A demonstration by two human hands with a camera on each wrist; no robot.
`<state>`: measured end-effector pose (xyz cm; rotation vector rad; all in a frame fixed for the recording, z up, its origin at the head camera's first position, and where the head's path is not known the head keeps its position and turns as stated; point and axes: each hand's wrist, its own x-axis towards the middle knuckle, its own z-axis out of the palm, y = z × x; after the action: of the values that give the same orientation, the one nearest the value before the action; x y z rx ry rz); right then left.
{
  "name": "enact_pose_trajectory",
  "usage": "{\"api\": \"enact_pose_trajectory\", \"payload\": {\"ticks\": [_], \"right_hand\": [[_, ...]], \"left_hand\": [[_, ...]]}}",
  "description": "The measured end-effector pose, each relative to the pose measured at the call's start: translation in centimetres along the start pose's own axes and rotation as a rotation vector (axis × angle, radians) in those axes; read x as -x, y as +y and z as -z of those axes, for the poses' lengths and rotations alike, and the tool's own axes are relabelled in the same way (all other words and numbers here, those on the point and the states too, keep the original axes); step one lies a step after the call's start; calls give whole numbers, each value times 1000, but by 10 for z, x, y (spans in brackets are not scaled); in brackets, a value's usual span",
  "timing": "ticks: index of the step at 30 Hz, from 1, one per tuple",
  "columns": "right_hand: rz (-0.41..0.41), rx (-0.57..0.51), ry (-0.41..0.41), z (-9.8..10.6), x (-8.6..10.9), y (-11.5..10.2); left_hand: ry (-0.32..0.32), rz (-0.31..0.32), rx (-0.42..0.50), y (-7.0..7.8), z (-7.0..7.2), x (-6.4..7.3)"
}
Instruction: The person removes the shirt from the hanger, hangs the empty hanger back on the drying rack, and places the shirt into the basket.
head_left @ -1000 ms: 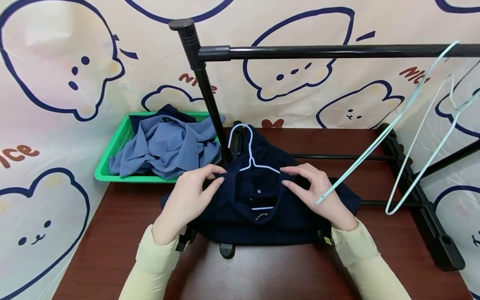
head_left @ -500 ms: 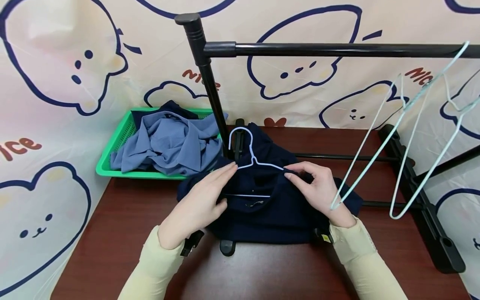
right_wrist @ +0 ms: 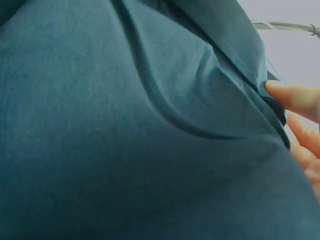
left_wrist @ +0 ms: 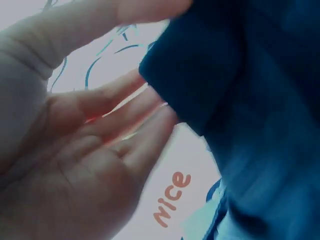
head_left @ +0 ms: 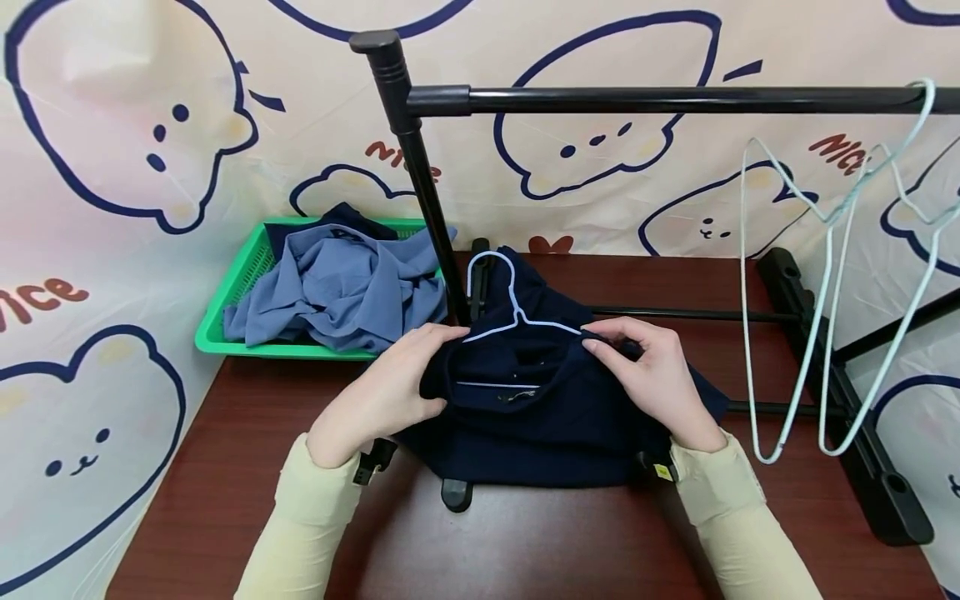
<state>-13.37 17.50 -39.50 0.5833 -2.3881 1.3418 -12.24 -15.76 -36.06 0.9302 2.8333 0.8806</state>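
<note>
A navy shirt (head_left: 525, 442) lies bunched over the table in the head view, its neck opening toward me. A pale blue clothes hanger (head_left: 517, 312) sits in it, hook and sloping arms showing above the neckline; its lower bar shows inside the opening. My left hand (head_left: 390, 387) holds the shirt by the left shoulder, thumb well apart from the fingers. In the left wrist view, fingertips pass behind the cloth (left_wrist: 200, 65). My right hand (head_left: 652, 371) pinches the cloth at the right end of the hanger's arm; its thumb (right_wrist: 285, 95) presses the fold in the right wrist view.
A black clothes rack (head_left: 675, 100) stands over the table (head_left: 540, 542), its upright just behind the shirt. Light green hangers (head_left: 817, 333) hang from the bar at right. A green basket (head_left: 217, 333) with blue clothing (head_left: 337, 283) stands back left.
My left hand lifted off the left shoulder, reached over it and now holds it again. The neck opening has shifted and flattened. The green hangers on the bar have swung round.
</note>
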Motion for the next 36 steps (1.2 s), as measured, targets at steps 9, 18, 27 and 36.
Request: {"api": "enact_pose_trajectory", "payload": {"ticks": [9,18,27,36], "right_hand": [[3,-10,1,2,0,-19],[-4,-33,-49,5,-3,-50],[99,-53,-71,-1,-9,-58],[189,75,-126,-10,-12,-40]], "left_hand": [[129,48,52,-2,-2,-7],[241,50,24,5,-9,-14],[334,57,-21,20,-10,-22],[356,-30,-28,26,-14,-25]]}}
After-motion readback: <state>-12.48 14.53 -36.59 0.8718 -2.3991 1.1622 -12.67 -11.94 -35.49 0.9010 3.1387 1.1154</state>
